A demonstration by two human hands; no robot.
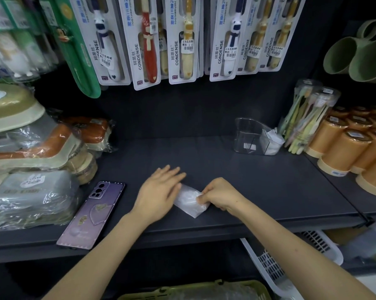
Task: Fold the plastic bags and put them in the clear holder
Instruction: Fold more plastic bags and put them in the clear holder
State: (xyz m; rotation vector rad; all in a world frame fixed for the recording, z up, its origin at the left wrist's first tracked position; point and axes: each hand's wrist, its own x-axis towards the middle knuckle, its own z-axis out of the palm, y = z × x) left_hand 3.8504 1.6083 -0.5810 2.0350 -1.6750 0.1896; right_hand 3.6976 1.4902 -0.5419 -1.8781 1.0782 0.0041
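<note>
A small folded white plastic bag (188, 200) lies on the dark shelf (258, 191) near its front edge. My left hand (161, 191) lies flat with straight fingers, pressing the bag's left side. My right hand (218, 195) pinches the bag's right edge with curled fingers. The clear holder (247, 135) stands at the back right of the shelf, with a folded white bag (272, 140) inside its right end.
A purple phone (91, 215) lies face down left of my hands. Wrapped goods (31, 169) pile up at the left. Orange cups (347, 144) and a toothbrush pack (306, 118) stand at the right. Packaged toothbrushes (182, 40) hang above. Baskets (280, 267) sit below the shelf.
</note>
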